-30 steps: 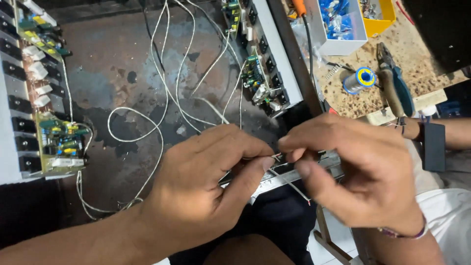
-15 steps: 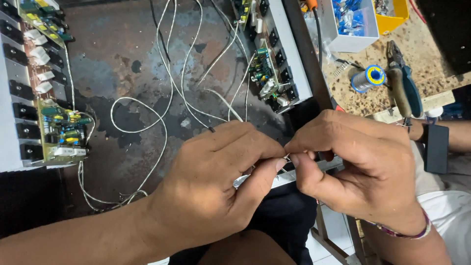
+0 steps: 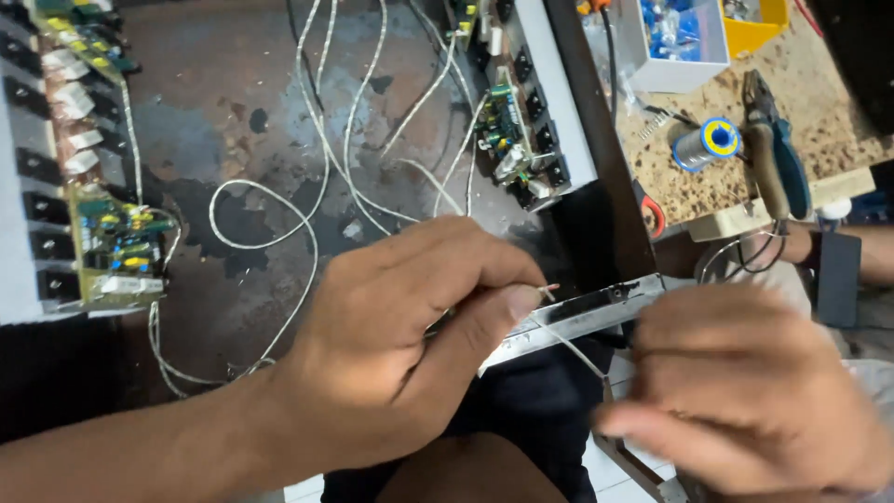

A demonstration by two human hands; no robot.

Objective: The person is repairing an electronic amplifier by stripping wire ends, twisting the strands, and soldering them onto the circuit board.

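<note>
Taking the metal chassis edge (image 3: 596, 312) as the landmark: far to its left, at the picture's border, a green circuit board (image 3: 116, 247) with small coloured parts lies against a row of black components. Between that board and the edge, white wires (image 3: 279, 233) loop loosely over the stained, dark metal floor of the case (image 3: 214, 130).

Just left of the edge, the left hand (image 3: 400, 354) is closed, thumb and forefinger pinched tightly on a thin white wire (image 3: 549, 331); a short, reddish bare tip pokes out above the thumb, right at the edge. The wire runs down and right across the edge toward the right hand (image 3: 754, 401), which sits below and right of it and is blurred. Its fingers are curled, but whether they grip the wire's other end cannot be told.

Above the edge, a second green circuit board (image 3: 507, 130) stands along the white side panel. Up and right of the edge, on a speckled bench (image 3: 819, 102), lie a solder spool (image 3: 708, 142) and pliers (image 3: 773, 154) with blue-green handles, with a white box (image 3: 675, 42) of small parts beyond.

To handle this wire well, my judgement is that the pinch should sit close to the bare tip, so the strand stays steady, and any pull should go straight along the wire, not sideways over the sharp edge.
</note>
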